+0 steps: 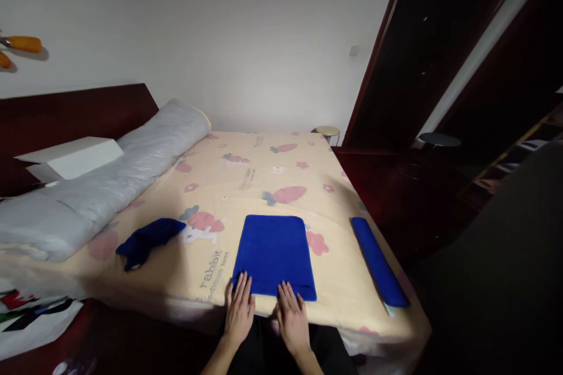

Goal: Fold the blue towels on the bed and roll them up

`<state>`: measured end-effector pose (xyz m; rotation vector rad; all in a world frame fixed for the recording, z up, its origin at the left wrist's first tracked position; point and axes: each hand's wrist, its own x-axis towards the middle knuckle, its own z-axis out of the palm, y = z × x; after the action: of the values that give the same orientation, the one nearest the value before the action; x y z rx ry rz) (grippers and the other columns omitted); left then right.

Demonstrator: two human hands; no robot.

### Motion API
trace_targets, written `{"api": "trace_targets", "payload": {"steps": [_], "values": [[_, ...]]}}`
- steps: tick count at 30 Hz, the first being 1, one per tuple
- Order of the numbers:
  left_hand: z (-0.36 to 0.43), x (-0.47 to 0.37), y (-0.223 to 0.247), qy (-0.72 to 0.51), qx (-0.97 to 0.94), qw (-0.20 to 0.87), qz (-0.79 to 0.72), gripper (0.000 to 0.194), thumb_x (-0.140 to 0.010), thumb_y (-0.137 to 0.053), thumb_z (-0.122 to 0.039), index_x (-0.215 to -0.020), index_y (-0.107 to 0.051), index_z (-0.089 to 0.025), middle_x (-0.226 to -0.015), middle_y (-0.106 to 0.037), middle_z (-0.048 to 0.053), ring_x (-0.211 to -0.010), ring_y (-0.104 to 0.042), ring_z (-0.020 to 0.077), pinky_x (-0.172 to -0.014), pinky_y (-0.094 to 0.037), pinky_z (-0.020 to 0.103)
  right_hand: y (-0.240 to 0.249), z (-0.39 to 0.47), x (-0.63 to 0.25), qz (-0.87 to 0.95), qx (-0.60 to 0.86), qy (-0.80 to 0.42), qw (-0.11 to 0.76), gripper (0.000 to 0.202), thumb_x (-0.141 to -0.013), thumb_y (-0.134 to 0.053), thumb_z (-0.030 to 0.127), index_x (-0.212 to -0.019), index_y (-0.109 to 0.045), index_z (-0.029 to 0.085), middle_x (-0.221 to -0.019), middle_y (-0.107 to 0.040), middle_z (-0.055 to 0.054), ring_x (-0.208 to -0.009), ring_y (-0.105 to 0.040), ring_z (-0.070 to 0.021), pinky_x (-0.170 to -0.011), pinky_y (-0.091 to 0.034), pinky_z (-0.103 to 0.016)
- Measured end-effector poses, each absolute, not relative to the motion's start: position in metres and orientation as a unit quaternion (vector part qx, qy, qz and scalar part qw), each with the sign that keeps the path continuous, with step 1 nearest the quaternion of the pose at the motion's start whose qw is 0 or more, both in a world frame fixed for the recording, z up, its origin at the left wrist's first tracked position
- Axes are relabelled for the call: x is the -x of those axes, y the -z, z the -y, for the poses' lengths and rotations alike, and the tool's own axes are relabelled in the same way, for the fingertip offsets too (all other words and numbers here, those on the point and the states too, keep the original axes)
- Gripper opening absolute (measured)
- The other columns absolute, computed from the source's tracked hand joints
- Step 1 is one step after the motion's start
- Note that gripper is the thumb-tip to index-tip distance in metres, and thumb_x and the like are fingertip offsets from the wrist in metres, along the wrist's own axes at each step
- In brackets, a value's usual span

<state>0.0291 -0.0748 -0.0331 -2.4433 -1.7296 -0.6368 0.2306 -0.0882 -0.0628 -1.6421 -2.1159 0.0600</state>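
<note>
Your left hand (238, 312) and right hand (292, 321), fingers (285, 296) outstretched, rest at the near edge of the blue cloth (275, 252) on the bed (185, 272); likely light and limp, best pinched by its corners

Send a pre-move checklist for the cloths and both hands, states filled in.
1. Left hand on the flat blue cloth: ok, at its near-left corner.
2. Right hand on it too: ok, at the near edge.
3. Flat cloth free of creases: not ok, a crease shows beside the right hand.
4. Rolled blue cloth apart from it: ok, off to the right.
5. Crumpled blue cloth smoothed out: not ok, bunched at left.
6. Flat cloth's underside clean: cannot tell, hidden.
</note>
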Motion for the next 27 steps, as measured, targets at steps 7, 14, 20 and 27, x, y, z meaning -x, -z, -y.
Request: {"api": "trace_targets", "payload": {"steps": [7, 14, 20, 27], "values": [[0.082, -0.050, 0.026, 0.161, 0.832, 0.001, 0.531, 0.055, -0.099, -0.031, -0.024, -0.153, -0.020, -0.026, -0.153, -0.042, 0.005, -0.140, -0.039, 0.0179, -0.112, -0.040, 0.042, 0.061, 0.086, -0.254, 0.777, 0.587, -0.035, 0.227, 0.048, -0.095, -0.038, 0.025, -0.142, -0.046, 0.022, -0.146, -0.049, -0.007, -0.136, -0.044, -0.0230, -0.106, -0.039, -0.041], [0.065, -0.008, 0.027, 0.225, 0.807, -0.028, 0.546, 0.042, -0.090, -0.041, -0.017, -0.125, -0.063, -0.027, -0.128, -0.067, 0.006, -0.120, -0.060, 0.0221, -0.100, -0.051, 0.042, 0.055, 0.086, -0.313, 0.742, 0.622, -0.069, 0.241, 0.049, -0.086, -0.041, 0.018, -0.132, -0.057, 0.022, -0.137, -0.059, -0.008, -0.129, -0.052, -0.0216, -0.101, -0.041, -0.040], [0.052, 0.014, 0.012, 0.206, 0.793, -0.036, 0.572, 0.041, -0.079, -0.048, -0.009, -0.109, -0.069, -0.026, -0.111, -0.070, 0.007, -0.106, -0.063, 0.0240, -0.093, -0.053, 0.040, 0.049, 0.081, -0.336, 0.716, 0.655, -0.088, 0.225, 0.039, -0.083, -0.049, 0.027, -0.116, -0.068, 0.033, -0.127, -0.066, -0.003, -0.117, -0.056, -0.0280, -0.093, -0.041, -0.048], [0.036, 0.027, -0.011, 0.180, 0.802, -0.099, 0.561, 0.042, -0.072, -0.046, -0.001, -0.096, -0.068, -0.028, -0.099, -0.068, 0.002, -0.105, -0.058, 0.0211, -0.099, -0.042, 0.039, 0.036, 0.073, -0.339, 0.693, 0.675, -0.053, 0.249, 0.029, -0.081, -0.050, 0.027, -0.100, -0.072, 0.032, -0.117, -0.066, -0.007, -0.109, -0.054, -0.0284, -0.090, -0.040, -0.046]]}}
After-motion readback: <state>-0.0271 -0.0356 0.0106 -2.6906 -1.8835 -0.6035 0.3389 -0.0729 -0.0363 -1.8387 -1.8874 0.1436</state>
